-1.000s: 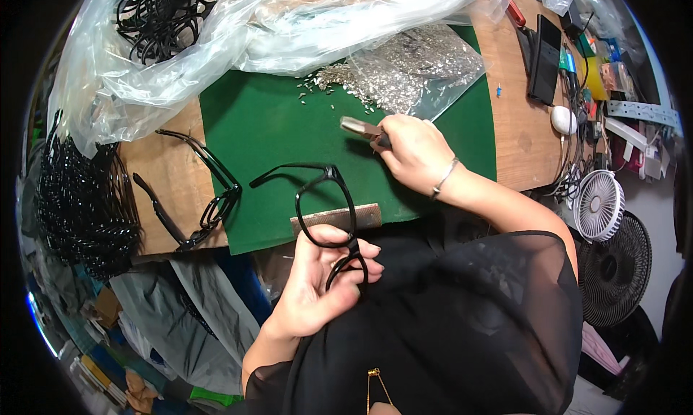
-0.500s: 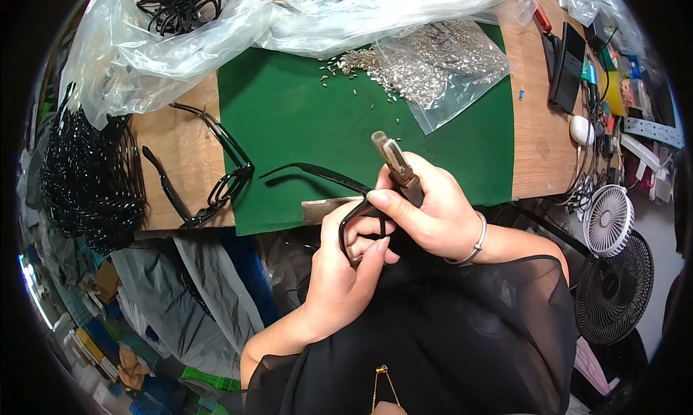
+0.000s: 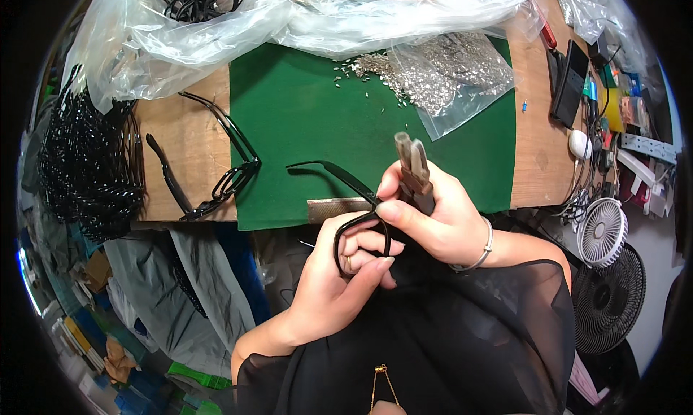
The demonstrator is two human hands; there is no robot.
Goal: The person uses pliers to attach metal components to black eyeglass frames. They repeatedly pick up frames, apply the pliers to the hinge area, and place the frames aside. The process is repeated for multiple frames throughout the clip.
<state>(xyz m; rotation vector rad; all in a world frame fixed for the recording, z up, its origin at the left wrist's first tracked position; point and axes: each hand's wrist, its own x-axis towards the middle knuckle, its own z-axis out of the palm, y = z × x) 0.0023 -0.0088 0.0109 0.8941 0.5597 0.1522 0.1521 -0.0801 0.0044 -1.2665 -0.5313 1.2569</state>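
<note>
A black eyeglass frame (image 3: pixel 333 174) is held in front of me at the near edge of the green mat, one temple arm reaching out over the mat. The fingers of my left hand (image 3: pixel 325 292) are closed around its rim, some of them passing through the lens opening. My right hand (image 3: pixel 451 227) grips a pair of pliers (image 3: pixel 416 175), jaws pointing up and away from the frame. The right thumb and index finger also pinch the frame near its hinge. Part of the frame is hidden by my fingers.
Silvery small parts spill from a clear bag (image 3: pixel 462 83) on the green mat (image 3: pixel 310 112). More black frames (image 3: pixel 234 177) lie left, beside a dense black bundle (image 3: pixel 90 162). Plastic sheeting (image 3: pixel 310 25) covers the back. A phone (image 3: pixel 570 83) and small fan (image 3: pixel 603 231) are right.
Both hands have shifted slightly to the right and nearer to me, with the frame and pliers. The frame's lens opening now shows more fully, and its temple tilts more steeply. The view has shifted slightly.
</note>
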